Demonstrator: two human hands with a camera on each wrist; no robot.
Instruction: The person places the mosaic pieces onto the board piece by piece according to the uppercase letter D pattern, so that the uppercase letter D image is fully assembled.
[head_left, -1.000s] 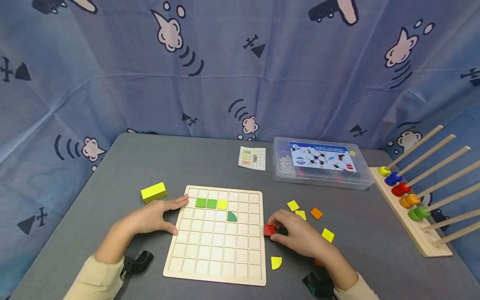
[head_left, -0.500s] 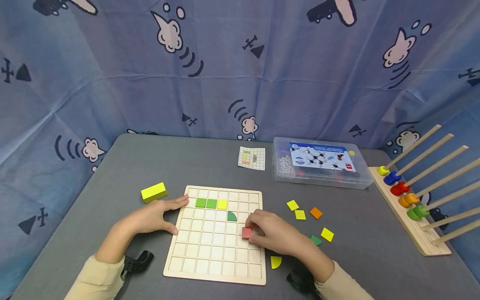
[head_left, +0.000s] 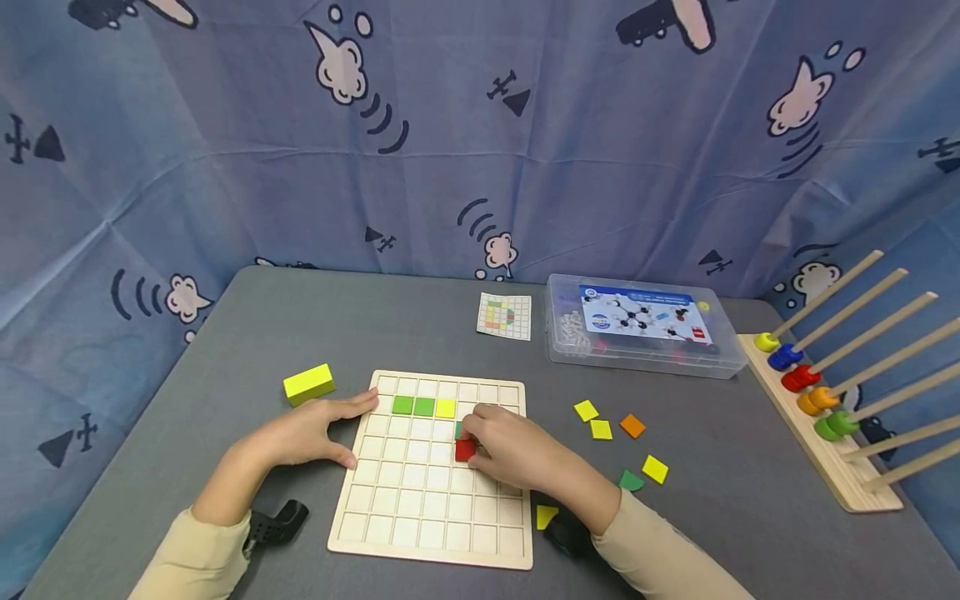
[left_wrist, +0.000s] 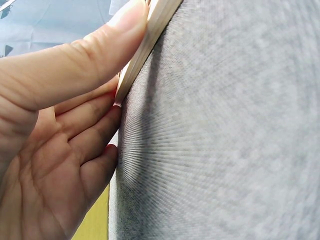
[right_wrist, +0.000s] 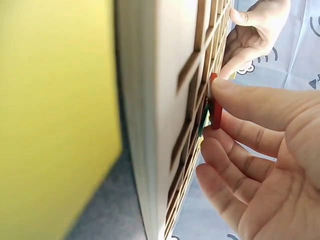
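Observation:
A wooden grid board [head_left: 405, 525] lies on the grey table. My right hand [head_left: 517, 450] pinches a red square tile [head_left: 464, 451] between thumb and fingers, close over the board just below a green quarter-circle tile [head_left: 458, 430], which the fingers partly cover. In the right wrist view the red tile [right_wrist: 216, 107] stands on edge between thumb and fingertips. Two green squares [head_left: 402, 405] and a yellow square [head_left: 445, 408] sit in a row near the board's top. My left hand [head_left: 318, 429] rests at the board's left edge, fingers straight, with the thumb [left_wrist: 127, 25] against the rim.
Loose yellow squares [head_left: 586, 411], an orange square [head_left: 632, 426] and a green piece [head_left: 631, 481] lie right of the board. Behind stand a pattern card [head_left: 504, 317] and a clear plastic box [head_left: 645, 354]. A peg stand [head_left: 832, 450] is far right, a yellow block [head_left: 308, 384] left.
My right hand has carried the red tile leftward from beside the board's right edge to the cells below the green quarter-circle. The left hand has stayed put.

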